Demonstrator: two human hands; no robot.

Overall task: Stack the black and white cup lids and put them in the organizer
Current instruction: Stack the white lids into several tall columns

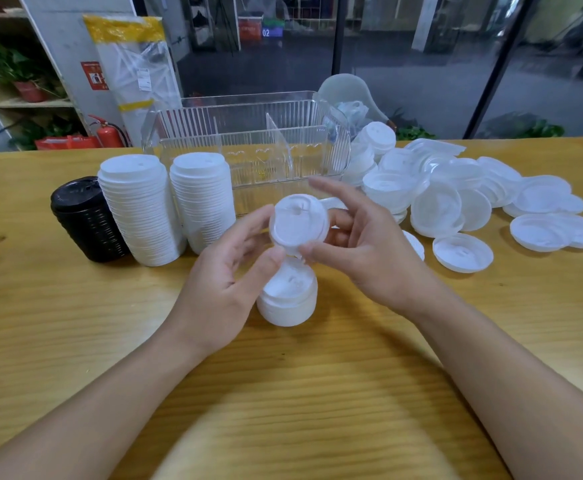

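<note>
Both hands hold one white lid [298, 220] upright above the table. My left hand [227, 271] grips its left rim with thumb and fingers. My right hand [356, 247] pinches its lower right rim, the index finger raised. Below it a short stack of white lids [288, 299] stands on the table. At the left stand two tall white lid stacks [141, 209] [203, 199] and a black lid stack [85, 220]. The clear organizer [248, 140] stands behind them. Loose white lids [456, 199] lie scattered at the right.
The wooden table [283, 393] fills the near view. A clear plastic bag [349, 105] lies behind the organizer's right end. A wrapped package [134, 74] and a red fire extinguisher [110, 133] stand beyond the table's far left edge.
</note>
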